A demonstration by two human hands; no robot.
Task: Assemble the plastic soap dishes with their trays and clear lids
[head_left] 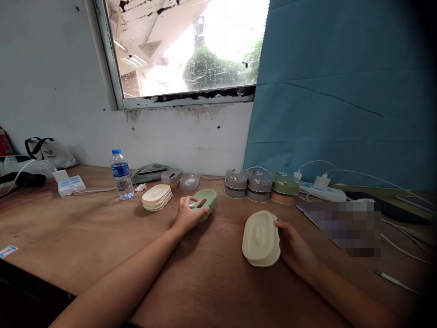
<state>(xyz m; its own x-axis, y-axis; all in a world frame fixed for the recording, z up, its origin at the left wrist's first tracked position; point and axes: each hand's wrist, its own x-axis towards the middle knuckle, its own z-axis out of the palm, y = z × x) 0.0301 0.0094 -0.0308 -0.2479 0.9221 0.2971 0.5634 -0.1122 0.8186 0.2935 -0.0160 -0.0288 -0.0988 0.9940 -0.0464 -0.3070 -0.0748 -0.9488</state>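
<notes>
My left hand (192, 212) grips a green oval lid with a slot in it (209, 199), thumb and fingers over its near side, tilted a little above the table. In my right hand (294, 243) is a cream oval plastic tray (261, 237), held by its right edge with its broad face toward me; it looks like more than one layer. A stack of similar cream trays (157, 197) lies on the table to the left of my left hand.
Several lidded oval boxes (259, 184) stand along the wall. A water bottle (121, 175), a grey-green pouch (150, 172) and a clear lid (190, 181) are at the back left. Power strips (324, 191) with cables lie right, near a pen-like stick (396, 280).
</notes>
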